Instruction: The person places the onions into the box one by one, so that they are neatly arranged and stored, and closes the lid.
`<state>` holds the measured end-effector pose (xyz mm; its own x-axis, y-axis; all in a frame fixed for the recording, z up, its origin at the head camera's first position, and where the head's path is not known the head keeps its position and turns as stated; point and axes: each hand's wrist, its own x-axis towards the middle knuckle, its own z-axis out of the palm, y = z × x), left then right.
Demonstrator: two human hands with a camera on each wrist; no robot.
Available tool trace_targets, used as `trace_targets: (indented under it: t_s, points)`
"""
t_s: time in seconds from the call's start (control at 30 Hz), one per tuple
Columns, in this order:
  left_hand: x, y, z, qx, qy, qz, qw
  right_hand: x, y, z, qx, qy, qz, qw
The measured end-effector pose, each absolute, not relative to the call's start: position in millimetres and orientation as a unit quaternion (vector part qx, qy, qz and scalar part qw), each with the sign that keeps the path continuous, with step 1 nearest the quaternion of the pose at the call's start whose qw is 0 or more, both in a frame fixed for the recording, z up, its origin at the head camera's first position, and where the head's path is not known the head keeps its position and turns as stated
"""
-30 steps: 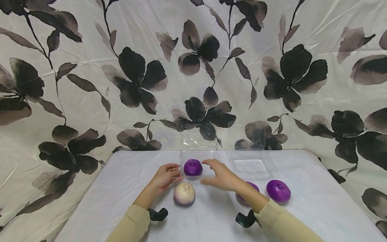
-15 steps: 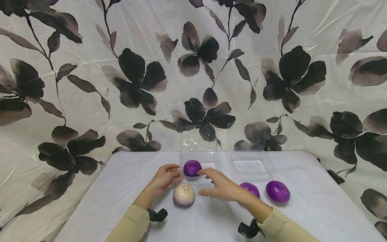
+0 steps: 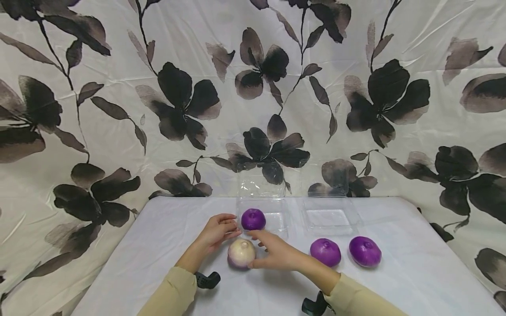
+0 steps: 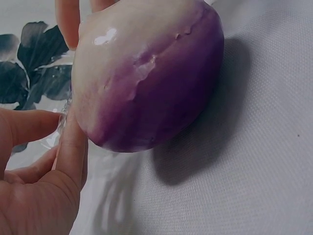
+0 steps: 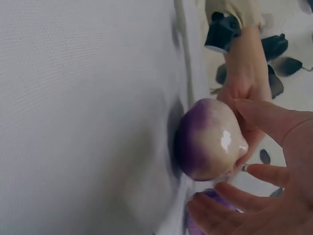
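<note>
My left hand (image 3: 217, 231) pinches the near-left edge of a clear plastic container (image 3: 280, 228), thumb on one side and fingers on the other, as the left wrist view shows. A round purple onion (image 3: 253, 218) sits in that container's left part. In front of it on the table is a cream-and-purple turnip (image 3: 241, 253). My right hand (image 3: 276, 252) is at the turnip's right side, thumb and fingers spread around it. In the right wrist view, the turnip (image 5: 209, 139) lies between the spread thumb and fingers, which are not closed on it.
To the right, a second clear plastic container (image 3: 330, 219) stands with its lid raised. Two more purple onions, a nearer-left onion (image 3: 325, 252) and a right onion (image 3: 365, 251), lie in front of it on the white tablecloth (image 3: 411, 281). Floral fabric (image 3: 257, 105) hangs behind.
My right hand has moved back from beside the onion in the container, then left to the turnip. The left hand stays at the container's edge.
</note>
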<state>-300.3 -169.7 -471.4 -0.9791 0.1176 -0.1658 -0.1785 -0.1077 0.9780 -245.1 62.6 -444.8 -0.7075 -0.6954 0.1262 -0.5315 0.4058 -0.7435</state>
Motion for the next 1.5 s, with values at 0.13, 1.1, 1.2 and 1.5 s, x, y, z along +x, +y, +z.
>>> trace_targets:
  t_s: [0.13, 1.1, 1.2, 1.5]
  points:
    - [-301.0, -168.6, -471.1, -0.022, 0.661, 0.744, 0.100, -248.0, 56.9, -450.4, -0.370, 0.833, -0.399, 0.103]
    - [-301.8, -168.8, -469.3, -0.019, 0.667, 0.737, 0.107, -247.7, 31.4, -457.3, -0.370, 0.860, -0.351, 0.027]
    - [-302.3, -168.5, -469.7, -0.022, 0.668, 0.736, 0.108, -247.2, 32.5, -456.7, -0.364, 0.860, -0.356, 0.032]
    - [-304.3, -169.9, -472.9, -0.011, 0.665, 0.739, 0.108, -243.6, 40.5, -450.3, -0.350, 0.861, -0.367, 0.036]
